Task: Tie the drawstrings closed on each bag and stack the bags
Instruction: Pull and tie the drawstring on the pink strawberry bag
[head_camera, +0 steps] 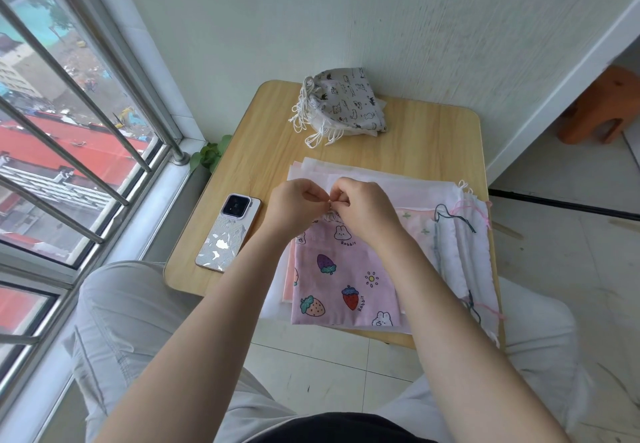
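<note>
Pink strawberry-print bag (343,283) lies flat just below my fingers, long axis running from its gathered mouth at my fingertips back toward my body; its drawstring (330,204) sits between both hands. My left hand (294,205) and right hand (367,210) meet at the mouth, equally near, fingers curled narrow and pinching the cord, so I judge the knot is still being formed. Beyond my fingers, well apart at the table's (433,137) far edge, sits the stack of tied bags (346,103); untied bags (464,234) lie under and to the right of my right hand.
</note>
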`<state>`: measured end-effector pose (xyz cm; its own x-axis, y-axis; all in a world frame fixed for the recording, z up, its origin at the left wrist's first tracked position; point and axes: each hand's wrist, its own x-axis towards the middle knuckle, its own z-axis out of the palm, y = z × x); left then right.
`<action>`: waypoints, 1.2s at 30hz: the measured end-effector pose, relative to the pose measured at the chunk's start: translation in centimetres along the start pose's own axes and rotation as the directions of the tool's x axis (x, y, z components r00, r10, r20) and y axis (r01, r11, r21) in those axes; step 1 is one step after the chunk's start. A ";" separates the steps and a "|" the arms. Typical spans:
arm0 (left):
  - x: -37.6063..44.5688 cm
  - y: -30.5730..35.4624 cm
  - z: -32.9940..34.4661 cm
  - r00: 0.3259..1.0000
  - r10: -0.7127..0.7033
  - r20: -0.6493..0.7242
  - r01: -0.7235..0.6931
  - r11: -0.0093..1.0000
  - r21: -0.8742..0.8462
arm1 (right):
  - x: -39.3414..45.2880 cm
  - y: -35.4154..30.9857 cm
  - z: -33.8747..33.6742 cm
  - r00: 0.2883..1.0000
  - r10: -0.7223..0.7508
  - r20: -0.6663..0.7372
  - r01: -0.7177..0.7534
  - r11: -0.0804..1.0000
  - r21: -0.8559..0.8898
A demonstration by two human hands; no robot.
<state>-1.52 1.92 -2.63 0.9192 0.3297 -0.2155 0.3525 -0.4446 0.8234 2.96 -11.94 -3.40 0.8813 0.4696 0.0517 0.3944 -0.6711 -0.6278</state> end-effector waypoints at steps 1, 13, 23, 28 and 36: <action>0.0 0.1 0.1 1.000 0.013 -0.016 -0.012 0.999 0.030 | 0.0 -0.1 0.0 1.000 -0.011 0.008 0.012 0.999 -0.040; 0.1 -0.9 0.9 0.965 0.262 0.022 -0.257 0.918 0.303 | 0.2 -0.7 -1.0 0.943 0.156 0.295 -0.156 0.987 -0.022; 0.5 -2.7 1.3 0.895 0.429 -0.124 -0.365 0.863 0.349 | 0.2 0.8 -0.4 0.773 0.353 0.527 -0.634 0.470 0.614; 0.1 -2.2 1.3 0.903 0.415 -0.108 -0.361 0.872 0.329 | 0.6 0.9 -0.3 0.764 0.388 0.515 -0.644 0.411 0.645; 0.4 -1.9 1.4 0.936 0.343 -0.082 -0.295 0.887 0.354 | 0.2 1.1 -0.7 0.803 0.386 0.455 -0.589 0.399 0.703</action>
<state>-1.56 1.74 -5.07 0.9667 0.2240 0.1240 0.1043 -0.7869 0.6082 3.75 -13.02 -3.52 0.7414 0.3791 -0.5537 -0.5450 -0.1413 -0.8264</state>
